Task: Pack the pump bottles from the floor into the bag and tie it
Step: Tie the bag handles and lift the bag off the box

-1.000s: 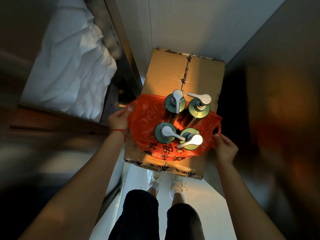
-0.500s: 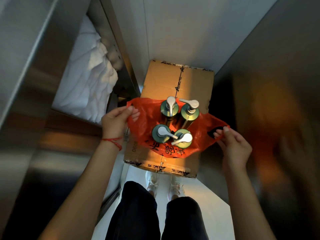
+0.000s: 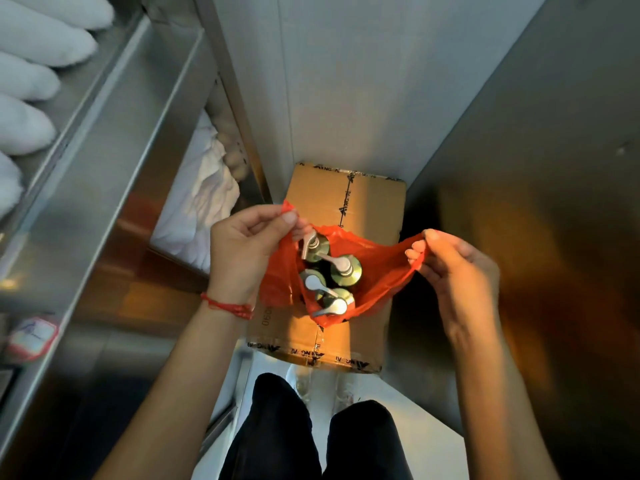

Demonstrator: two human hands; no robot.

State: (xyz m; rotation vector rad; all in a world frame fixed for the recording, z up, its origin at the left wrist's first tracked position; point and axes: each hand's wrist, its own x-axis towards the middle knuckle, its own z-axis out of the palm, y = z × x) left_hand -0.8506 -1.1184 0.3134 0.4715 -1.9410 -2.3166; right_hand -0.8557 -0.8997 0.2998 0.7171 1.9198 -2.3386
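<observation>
A thin orange plastic bag stands on a taped cardboard box. Inside it several green pump bottles with pale pump heads stand upright, close together. My left hand, with a red string at the wrist, pinches the bag's left handle and lifts it. My right hand pinches the right handle, pulled up and out to the right. The bag's mouth is stretched between my hands, with the pump heads showing through the gap.
Steel shelving runs along the left, holding folded white linen and rolled white towels. A steel wall closes the right side. My dark trousers and white shoes are below the box on the pale floor.
Both hands rose from the bag's sides and took hold of the handles, pulling them upward and apart. The bag's walls came up around the bottles. The camera moved higher.
</observation>
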